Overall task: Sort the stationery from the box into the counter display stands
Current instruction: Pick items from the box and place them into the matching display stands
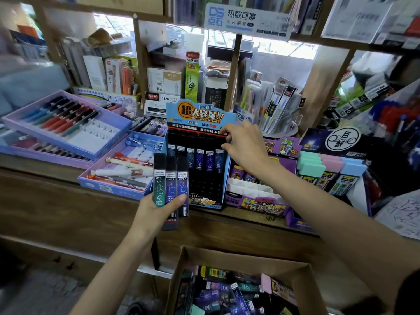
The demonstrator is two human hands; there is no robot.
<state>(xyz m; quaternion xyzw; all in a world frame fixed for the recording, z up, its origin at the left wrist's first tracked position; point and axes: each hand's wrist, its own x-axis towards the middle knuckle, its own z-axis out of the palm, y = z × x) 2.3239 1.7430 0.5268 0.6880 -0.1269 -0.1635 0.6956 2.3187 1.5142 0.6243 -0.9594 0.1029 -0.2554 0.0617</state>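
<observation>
My left hand (156, 210) grips three slim pencil-lead cases (171, 185), one teal and two dark blue, fanned upright in front of the counter edge. My right hand (244, 146) reaches to the top right of the blue and black lead display stand (200, 192), its fingers and thumb pinching the red-tipped top of a lead case (219, 158) in the rightmost slot. Several cases stand in the stand's upper row. The cardboard box (293, 269) below holds many more lead cases and erasers.
Purple pen trays (109, 130) lie to the left on the wooden counter (56, 192). A purple cartoon display box (256, 198) and pastel eraser packs (329, 169) sit to the right. Shelves crowded with stationery rise behind.
</observation>
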